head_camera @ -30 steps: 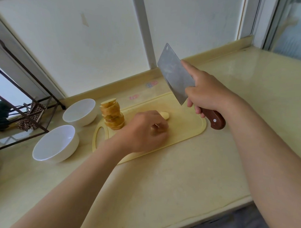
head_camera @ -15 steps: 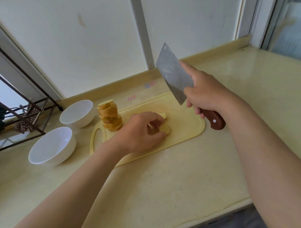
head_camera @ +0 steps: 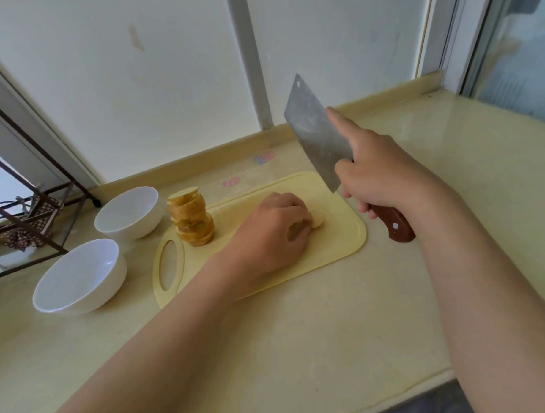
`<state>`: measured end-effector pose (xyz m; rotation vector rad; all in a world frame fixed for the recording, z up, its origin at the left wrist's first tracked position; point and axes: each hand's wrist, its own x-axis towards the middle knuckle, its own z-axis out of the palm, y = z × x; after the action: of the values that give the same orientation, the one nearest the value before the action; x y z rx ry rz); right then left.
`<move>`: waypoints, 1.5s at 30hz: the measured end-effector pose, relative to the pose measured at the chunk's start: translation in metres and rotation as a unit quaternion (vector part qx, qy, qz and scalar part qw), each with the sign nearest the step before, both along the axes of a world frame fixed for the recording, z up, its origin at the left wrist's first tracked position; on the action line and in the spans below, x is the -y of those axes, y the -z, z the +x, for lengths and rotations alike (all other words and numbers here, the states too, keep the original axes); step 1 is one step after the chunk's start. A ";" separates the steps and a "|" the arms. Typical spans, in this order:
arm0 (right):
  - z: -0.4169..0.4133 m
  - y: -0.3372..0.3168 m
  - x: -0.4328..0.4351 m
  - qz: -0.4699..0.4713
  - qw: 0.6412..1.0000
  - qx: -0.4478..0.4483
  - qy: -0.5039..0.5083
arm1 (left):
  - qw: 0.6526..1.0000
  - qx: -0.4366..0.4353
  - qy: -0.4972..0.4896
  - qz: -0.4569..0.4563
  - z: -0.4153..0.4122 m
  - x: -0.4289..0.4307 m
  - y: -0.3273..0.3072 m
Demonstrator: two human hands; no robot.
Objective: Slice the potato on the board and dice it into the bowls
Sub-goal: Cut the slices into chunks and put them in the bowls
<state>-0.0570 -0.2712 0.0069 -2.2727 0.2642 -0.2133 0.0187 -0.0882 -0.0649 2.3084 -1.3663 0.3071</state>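
On the yellow cutting board [head_camera: 328, 250], near its middle, the left hand [head_camera: 272, 234] lies knuckles up with the fingers curled down over a pale potato slice [head_camera: 316, 220]. Only the right edge of the slice shows beyond the fingertips, and whether more slices lie under the hand I cannot tell. At the left end of the board, just beside its handle hole, stands a stack of potato slices [head_camera: 191, 220] with the skin on, leaning a little. Two white bowls wait off the left end of the board, the far bowl [head_camera: 127, 211] toward the window and the near bowl [head_camera: 79, 275] closer to the person; no potato shows in either. The right hand [head_camera: 378, 174] is wrapped firmly around the brown wooden handle of a cleaver [head_camera: 316, 133], with the forefinger stretched along the flat of the blade. The blade is raised over the far right corner of the board, tilted, well apart from the potato. By my judgement the slicing is finished and the dicing is only starting, so most of the task remains. The next move calls for lowering the blade just beside the curled fingertips, which should be tucked back, while the left hand presses the slice so that it does not slide on the smooth board.
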 end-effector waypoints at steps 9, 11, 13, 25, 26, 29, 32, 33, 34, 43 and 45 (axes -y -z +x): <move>-0.032 -0.022 -0.017 -0.038 0.993 -0.112 -0.006 | 0.997 0.035 0.064 -0.040 0.006 0.008 0.010; -0.039 -0.024 -0.021 -0.040 0.990 -0.134 -0.006 | 0.996 0.033 0.067 -0.042 0.008 0.008 0.011; -0.043 -0.024 -0.026 -0.050 0.987 -0.154 -0.004 | 0.996 0.030 0.067 -0.042 0.010 0.006 0.013; -0.057 -0.027 -0.041 -0.094 0.972 -0.214 -0.007 | 0.997 0.018 0.061 -0.033 0.011 0.008 0.014; -0.056 -0.027 -0.043 -0.097 0.970 -0.224 -0.007 | 0.997 0.017 0.061 -0.033 0.011 0.008 0.014; -0.042 -0.021 -0.053 -0.118 0.963 -0.242 -0.006 | 0.997 0.016 0.067 -0.027 0.011 0.009 0.013; -0.011 -0.012 -0.058 -0.120 0.967 -0.225 -0.008 | 0.997 0.018 0.075 -0.029 0.012 0.008 0.013; -0.001 -0.011 -0.056 -0.114 0.970 -0.215 -0.010 | 0.996 0.021 0.077 -0.030 0.012 0.007 0.014; 0.006 -0.011 -0.054 -0.103 0.973 -0.205 -0.010 | 0.996 0.023 0.078 -0.032 0.012 0.006 0.014; -0.022 -0.026 -0.023 -0.001 0.991 -0.133 0.024 | 0.992 -0.028 0.032 -0.118 0.009 -0.004 0.011; -0.031 -0.027 -0.017 0.009 0.992 -0.124 0.035 | 0.991 -0.040 0.025 -0.127 0.010 -0.005 0.012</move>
<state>-0.0877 -0.2546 0.0335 -2.2726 0.4725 0.0364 0.0288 -0.0833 -0.0766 2.0530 -1.2646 0.3481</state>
